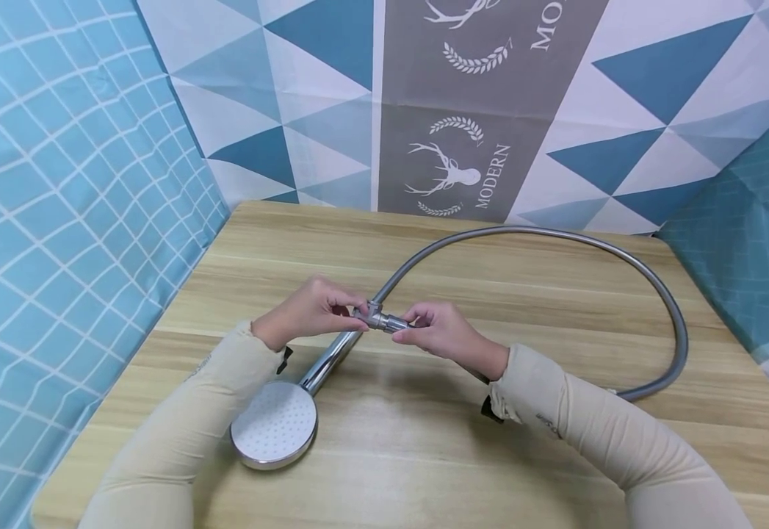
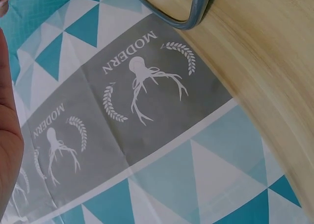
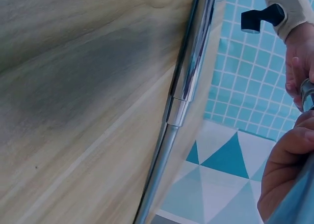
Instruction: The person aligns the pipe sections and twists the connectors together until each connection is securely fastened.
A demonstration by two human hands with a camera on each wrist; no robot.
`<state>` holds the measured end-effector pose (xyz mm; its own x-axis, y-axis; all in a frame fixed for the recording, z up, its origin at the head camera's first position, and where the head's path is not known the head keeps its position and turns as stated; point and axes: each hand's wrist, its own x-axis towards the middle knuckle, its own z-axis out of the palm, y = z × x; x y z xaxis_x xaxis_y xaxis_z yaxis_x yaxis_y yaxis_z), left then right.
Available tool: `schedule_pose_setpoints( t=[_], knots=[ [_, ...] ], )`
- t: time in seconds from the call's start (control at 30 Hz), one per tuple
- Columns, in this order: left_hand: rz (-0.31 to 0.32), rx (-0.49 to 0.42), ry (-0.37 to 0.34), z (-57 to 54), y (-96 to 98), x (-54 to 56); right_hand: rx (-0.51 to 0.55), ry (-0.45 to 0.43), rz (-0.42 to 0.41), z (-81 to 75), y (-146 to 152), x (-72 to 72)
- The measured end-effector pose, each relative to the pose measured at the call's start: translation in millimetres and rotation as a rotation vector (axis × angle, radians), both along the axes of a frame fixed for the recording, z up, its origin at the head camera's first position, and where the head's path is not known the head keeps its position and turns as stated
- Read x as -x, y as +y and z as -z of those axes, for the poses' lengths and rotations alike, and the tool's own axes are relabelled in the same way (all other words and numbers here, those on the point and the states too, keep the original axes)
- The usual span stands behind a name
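Note:
My left hand [image 1: 318, 312] pinches a small chrome T-shaped fitting [image 1: 372, 316] between thumb and fingers. From the right, my right hand [image 1: 442, 329] pinches the metal end connector [image 1: 394, 324] of a grey shower hose [image 1: 529, 230], in line with the fitting. Both are held over the handle end of a chrome handheld shower head [image 1: 275, 422], its white spray face up on the table. The hose's other end joins the shower handle [image 3: 194, 62], as the right wrist view shows. Only the edge of my left hand [image 2: 9, 130] appears in the left wrist view.
The wooden table [image 1: 384, 455] carries the hose in a wide loop to the back and right. Behind the table hangs a patterned sheet [image 1: 331, 125] with triangles and deer prints. Blue tile-patterned sheeting [image 1: 60, 184] lines the left side, and teal sheeting [image 1: 754, 242] the right.

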<state>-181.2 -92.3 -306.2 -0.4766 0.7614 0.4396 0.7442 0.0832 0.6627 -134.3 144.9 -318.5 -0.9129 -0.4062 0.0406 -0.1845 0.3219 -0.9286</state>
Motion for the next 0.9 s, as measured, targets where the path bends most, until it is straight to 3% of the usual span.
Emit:
schedule_pose_setpoints(
  t=[0.13,0.4,0.67,0.9],
  knots=[
    [-0.004,0.004,-0.016,-0.1,-1.5,-0.3,-0.034,-0.012,0.002,0.2,-1.7,0.3],
    [-0.019,-0.004,0.007,-1.8,-3.3,2.3,-0.158,0.075,0.026,-0.9,-7.9,-3.9],
    [-0.039,-0.008,0.001,-4.4,-3.8,1.3,-0.031,0.257,0.025,1.7,-8.1,-6.7],
    [-0.044,-0.007,-0.008,-4.2,-4.0,0.9,0.001,0.263,0.022,1.8,-7.3,-6.4]
  ],
)
